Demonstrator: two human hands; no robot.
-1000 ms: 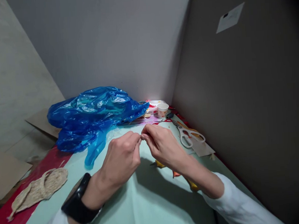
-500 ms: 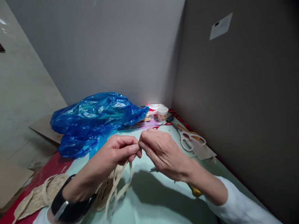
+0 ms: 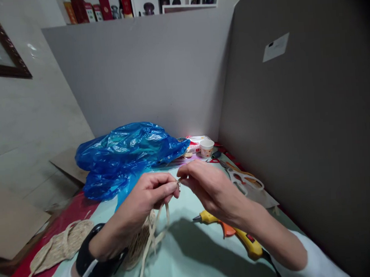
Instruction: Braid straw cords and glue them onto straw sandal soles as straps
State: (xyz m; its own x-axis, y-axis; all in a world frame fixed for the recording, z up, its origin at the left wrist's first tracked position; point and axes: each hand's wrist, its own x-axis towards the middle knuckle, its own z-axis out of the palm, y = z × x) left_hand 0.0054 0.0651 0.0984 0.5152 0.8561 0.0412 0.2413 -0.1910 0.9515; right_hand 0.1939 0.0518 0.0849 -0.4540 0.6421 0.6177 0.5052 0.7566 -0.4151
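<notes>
My left hand (image 3: 161,190) pinches a thin pale strand near the middle of the view, and beige straps (image 3: 154,237) hang below it. Close beside it, my right hand (image 3: 203,181) has its thumb and forefinger closed on the strand's end. Under my left forearm lies a woven straw piece (image 3: 137,247), partly hidden. Another woven straw sole-shaped piece (image 3: 61,246) rests at the left. A yellow glue gun (image 3: 249,243) with an orange trigger lies beneath my right forearm, its nozzle pointing left.
A blue plastic bag (image 3: 129,151) is heaped at the back left. Behind my right hand stand a paper cup (image 3: 206,147) and a tissue pack. White-handled scissors (image 3: 246,179) lie at the right by a grey partition (image 3: 297,118). The table cover (image 3: 187,260) is pale green.
The view has tilted up, showing shelves at the top. My right hand has drawn slightly apart from my left, with a bit of strand now visible between them. More of the glue gun shows.
</notes>
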